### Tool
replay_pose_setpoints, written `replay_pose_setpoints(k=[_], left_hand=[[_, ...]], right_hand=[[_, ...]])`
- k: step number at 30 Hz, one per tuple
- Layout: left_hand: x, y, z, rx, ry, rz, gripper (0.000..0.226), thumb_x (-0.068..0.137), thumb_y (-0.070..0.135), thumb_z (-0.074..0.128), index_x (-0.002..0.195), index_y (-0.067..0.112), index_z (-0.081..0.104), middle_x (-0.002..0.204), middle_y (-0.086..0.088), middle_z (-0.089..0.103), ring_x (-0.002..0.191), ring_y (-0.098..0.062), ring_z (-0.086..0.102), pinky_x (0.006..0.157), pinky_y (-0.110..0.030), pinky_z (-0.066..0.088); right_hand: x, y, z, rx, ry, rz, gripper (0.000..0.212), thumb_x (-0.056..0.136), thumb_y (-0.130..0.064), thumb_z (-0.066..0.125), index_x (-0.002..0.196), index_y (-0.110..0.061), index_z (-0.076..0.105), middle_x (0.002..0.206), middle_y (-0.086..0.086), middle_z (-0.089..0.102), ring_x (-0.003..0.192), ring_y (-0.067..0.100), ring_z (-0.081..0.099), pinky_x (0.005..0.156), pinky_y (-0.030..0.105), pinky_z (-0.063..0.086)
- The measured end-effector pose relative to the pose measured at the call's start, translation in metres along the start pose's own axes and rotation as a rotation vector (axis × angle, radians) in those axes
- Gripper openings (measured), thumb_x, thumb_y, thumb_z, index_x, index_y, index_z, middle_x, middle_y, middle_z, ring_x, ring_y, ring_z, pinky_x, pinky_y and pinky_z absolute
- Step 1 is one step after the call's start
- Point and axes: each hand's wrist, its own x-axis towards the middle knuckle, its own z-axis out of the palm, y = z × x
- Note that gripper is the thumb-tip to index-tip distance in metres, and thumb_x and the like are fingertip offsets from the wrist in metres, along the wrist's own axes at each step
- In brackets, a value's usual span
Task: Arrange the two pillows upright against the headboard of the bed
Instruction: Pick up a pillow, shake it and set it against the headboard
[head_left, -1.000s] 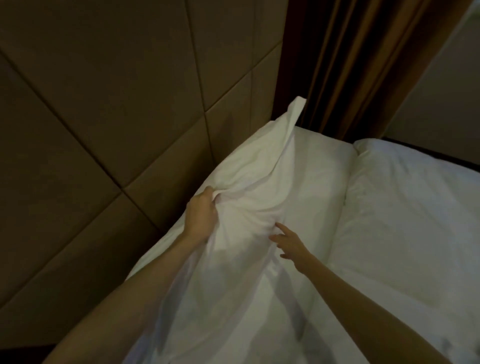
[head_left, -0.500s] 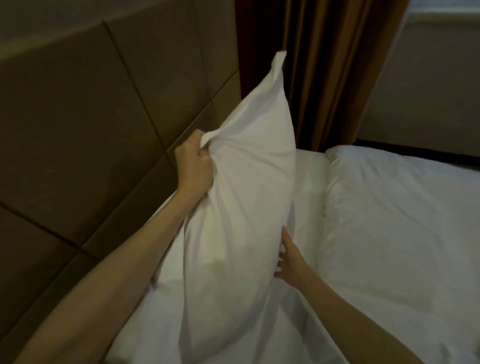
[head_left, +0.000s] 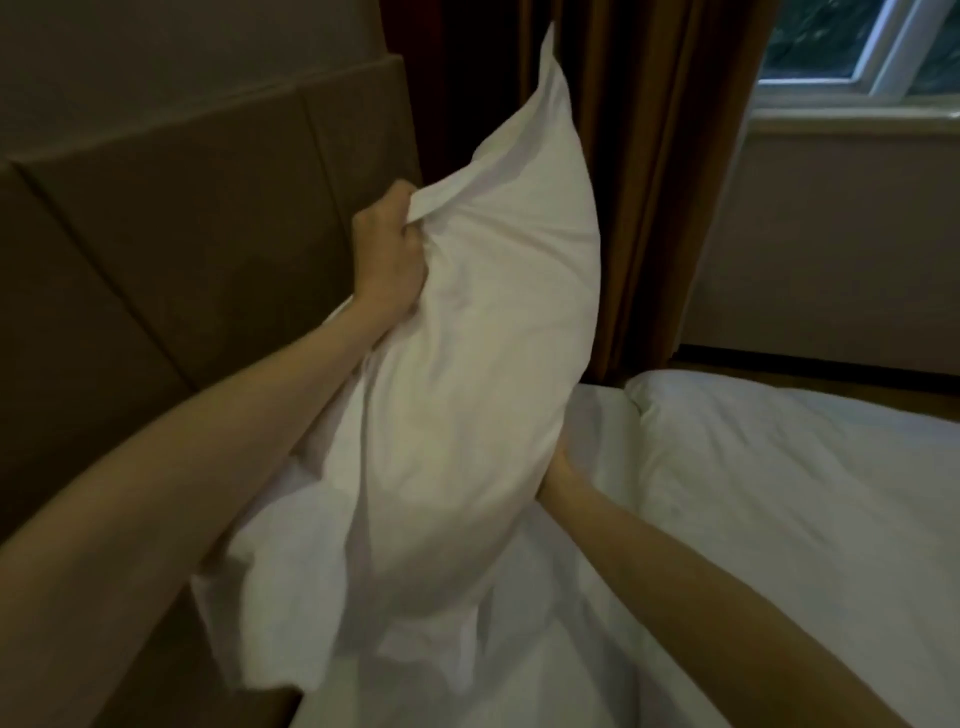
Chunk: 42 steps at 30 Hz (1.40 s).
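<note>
A white pillow (head_left: 483, 332) is held up on end in front of the brown padded headboard (head_left: 171, 249), its top corner pointing up at the curtain. My left hand (head_left: 392, 249) is clenched on a bunch of the pillowcase at the pillow's upper left edge. On the pillow's lower right side my right hand (head_left: 558, 462) presses against it, its fingers hidden behind the fabric. More white fabric (head_left: 270, 582) lies crumpled below the held pillow; I cannot tell whether it is the second pillow or loose pillowcase.
The white duvet (head_left: 779, 519) covers the bed to the right. A brown curtain (head_left: 649, 182) hangs behind the pillow, next to the headboard's end. A window (head_left: 857, 47) and a beige wall sit at the upper right.
The pillow has been lifted from lying flat against the headboard to standing on end. My left hand rose with its bunched edge; my right hand moved onto its lower right side.
</note>
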Motion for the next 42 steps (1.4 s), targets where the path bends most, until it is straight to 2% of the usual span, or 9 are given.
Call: replay_pose_setpoints(k=[2,7,10,13,18,25,34,39,42], left_hand=[[0.036,-0.029,0.009,0.131,0.003,-0.008,0.024,0.080,-0.002,0.041,0.090,0.000,0.062,0.089,-0.015,0.067,0.078,-0.015,0.054,0.062,-0.023,0.034],[0.053,-0.117,0.025,0.355,-0.138,-0.058,0.029,0.080,-0.004,0.043,0.096,0.006,0.065,0.091,-0.020,0.069,0.086,-0.036,0.064,0.071,-0.039,0.050],[-0.007,-0.187,0.043,0.636,-0.535,-0.197,0.032,0.091,0.017,0.048,0.120,0.005,0.054,0.122,-0.025,0.058,0.109,-0.041,0.058,0.083,-0.042,0.047],[-0.095,-0.246,0.053,0.834,-0.828,-0.366,0.059,0.095,0.048,0.038,0.137,0.006,0.035,0.135,-0.020,0.045,0.117,-0.037,0.051,0.093,-0.045,0.044],[-0.148,-0.265,0.067,0.947,-0.659,-0.426,0.048,0.098,0.047,0.032,0.115,0.006,0.048,0.111,-0.015,0.064,0.096,-0.033,0.065,0.070,-0.038,0.047],[-0.086,-0.222,0.047,0.921,-0.560,-0.305,0.025,0.095,0.018,0.043,0.113,0.004,0.053,0.111,-0.020,0.064,0.100,-0.039,0.062,0.075,-0.044,0.048],[-0.143,-0.199,0.022,1.102,-0.779,-0.375,0.038,0.092,0.014,0.045,0.128,0.002,0.042,0.118,-0.017,0.062,0.102,-0.035,0.063,0.076,-0.041,0.051],[-0.154,-0.193,0.048,1.037,-0.633,0.130,0.052,0.087,0.014,0.056,0.136,0.000,0.046,0.140,-0.020,0.051,0.119,-0.033,0.057,0.095,-0.043,0.048],[-0.156,-0.194,0.067,0.842,-0.779,0.214,0.056,0.097,0.029,0.039,0.148,0.009,0.030,0.158,-0.012,0.029,0.145,-0.024,0.030,0.118,-0.040,0.020]], right_hand=[[0.042,-0.022,0.028,-0.068,-0.079,-0.040,0.066,0.091,-0.064,0.031,0.132,-0.017,0.051,0.131,0.005,0.056,0.118,0.033,0.050,0.102,0.045,0.041],[0.124,-0.035,0.062,-0.181,-0.122,-0.083,0.078,0.085,-0.072,0.033,0.147,-0.025,0.034,0.148,0.006,0.045,0.129,0.028,0.047,0.109,0.045,0.039],[0.162,0.004,0.035,-0.413,-0.019,0.009,0.088,0.084,-0.071,0.035,0.153,-0.030,-0.002,0.161,0.004,0.017,0.144,0.032,0.026,0.117,0.052,0.023],[0.184,0.044,-0.011,-0.655,0.040,0.101,0.096,0.081,-0.072,0.039,0.149,-0.035,-0.016,0.163,0.006,0.006,0.146,0.035,0.019,0.116,0.055,0.020],[0.201,0.053,-0.027,-0.618,-0.002,0.116,0.099,0.081,-0.068,0.047,0.149,-0.036,-0.017,0.163,0.003,0.007,0.146,0.031,0.019,0.113,0.052,0.023],[0.197,0.052,-0.009,-0.523,0.088,-0.124,0.089,0.084,-0.066,0.045,0.150,-0.040,-0.008,0.163,0.003,0.007,0.147,0.032,0.016,0.118,0.054,0.015],[0.186,0.069,-0.031,-0.749,0.109,-0.234,0.074,0.091,-0.057,0.040,0.152,-0.037,0.001,0.164,0.001,-0.002,0.149,0.029,0.007,0.118,0.049,0.008],[0.173,0.080,-0.031,-0.835,0.015,-0.152,0.077,0.093,-0.051,0.042,0.153,-0.028,-0.002,0.163,0.008,0.003,0.147,0.030,0.016,0.119,0.046,0.017],[0.160,0.076,-0.042,-0.834,-0.091,-0.065,0.083,0.092,-0.051,0.046,0.153,-0.027,-0.005,0.162,0.004,0.009,0.147,0.028,0.018,0.119,0.047,0.019]])
